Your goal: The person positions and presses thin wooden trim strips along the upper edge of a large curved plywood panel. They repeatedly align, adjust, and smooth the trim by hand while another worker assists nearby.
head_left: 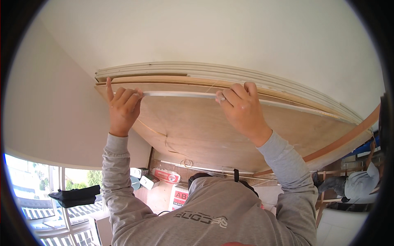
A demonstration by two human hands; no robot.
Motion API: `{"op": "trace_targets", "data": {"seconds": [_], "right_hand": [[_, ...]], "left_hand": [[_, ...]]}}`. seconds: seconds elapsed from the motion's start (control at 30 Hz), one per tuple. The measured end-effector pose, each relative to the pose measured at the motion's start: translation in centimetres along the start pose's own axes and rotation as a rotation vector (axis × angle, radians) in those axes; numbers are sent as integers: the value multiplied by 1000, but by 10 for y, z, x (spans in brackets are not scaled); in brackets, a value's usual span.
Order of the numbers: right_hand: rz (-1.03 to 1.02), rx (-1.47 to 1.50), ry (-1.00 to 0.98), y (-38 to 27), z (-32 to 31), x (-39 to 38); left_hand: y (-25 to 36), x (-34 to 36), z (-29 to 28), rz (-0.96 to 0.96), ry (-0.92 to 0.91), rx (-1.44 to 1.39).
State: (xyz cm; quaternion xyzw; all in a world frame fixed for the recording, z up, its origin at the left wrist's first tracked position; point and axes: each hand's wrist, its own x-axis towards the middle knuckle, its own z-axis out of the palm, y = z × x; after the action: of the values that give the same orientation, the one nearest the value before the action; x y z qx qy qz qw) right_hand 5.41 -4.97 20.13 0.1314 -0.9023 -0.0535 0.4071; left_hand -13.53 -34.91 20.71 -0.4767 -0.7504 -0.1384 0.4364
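Note:
My left hand (123, 106) is closed on one end of a thin, pale, straight strip (178, 94), with one finger pointing up. My right hand (242, 107) pinches the same strip farther right, its fingers curled. Between the hands the strip runs nearly level along the top of a large brown wooden sheet (213, 131). Whether it is loose or part of the sheet's edge I cannot tell. Behind it, several pale boards (164, 67) and wooden sheets are stacked upright against the white wall (205, 33).
A curved-looking brown wooden strip (344, 137) borders the sheet's right side. Below lie a red-and-white package (166, 175), a red-and-white bag (178, 197) and small boxes (150, 181). Windows (45, 197) stand at lower left, with a dark hanging item (76, 197). Another person (357, 184) is at right.

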Motion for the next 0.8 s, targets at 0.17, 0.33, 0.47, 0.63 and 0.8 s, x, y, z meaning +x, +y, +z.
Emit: {"op": "trace_targets", "data": {"seconds": [0.17,0.33,0.47,0.63,0.8], "right_hand": [[-34,20,1,-4,-2,0],[-60,-26,2,-4,-3,-2],[-41,-11,15,-3,2,-6],[-49,-48,45,-5,3,-13],[-23,-38,57,-4,2,-17]], "left_hand": [[-3,-7,-1,-7,-16,-1],[-3,-8,-3,-7,-25,-34],[0,-7,-5,3,-25,-38],[5,-12,-7,9,-65,-49],[19,-10,-9,-10,-80,-3]]}}
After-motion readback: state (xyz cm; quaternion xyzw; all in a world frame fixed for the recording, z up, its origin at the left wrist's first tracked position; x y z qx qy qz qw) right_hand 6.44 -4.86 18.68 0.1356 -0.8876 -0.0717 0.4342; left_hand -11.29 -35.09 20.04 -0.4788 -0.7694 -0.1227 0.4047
